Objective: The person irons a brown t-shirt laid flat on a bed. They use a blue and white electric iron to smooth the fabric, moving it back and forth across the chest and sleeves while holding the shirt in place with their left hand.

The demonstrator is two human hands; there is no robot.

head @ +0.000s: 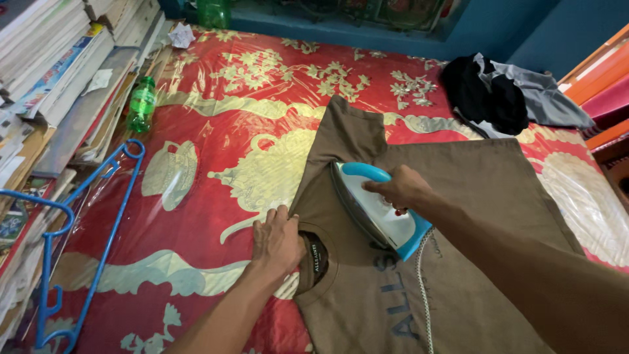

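A brown t-shirt (pixel 472 196) lies spread flat on a red and gold patterned mattress (pixel 223 111) wrapped in clear plastic. My right hand (pixel 401 188) grips the handle of a white and light blue iron (pixel 367 203) that rests on the shirt's shoulder near the sleeve. My left hand (pixel 276 241) lies flat, fingers together, on the shirt's edge beside the collar. The iron's white cord (pixel 424 288) trails down over the shirt's front.
Blue plastic hangers (pixel 85 229) lie at the left edge. A green bottle (pixel 141 103) lies beside stacked books and papers (pixel 46 72). A heap of black and grey clothes (pixel 504 95) sits at the far right. Orange shelving (pixel 603 85) stands on the right.
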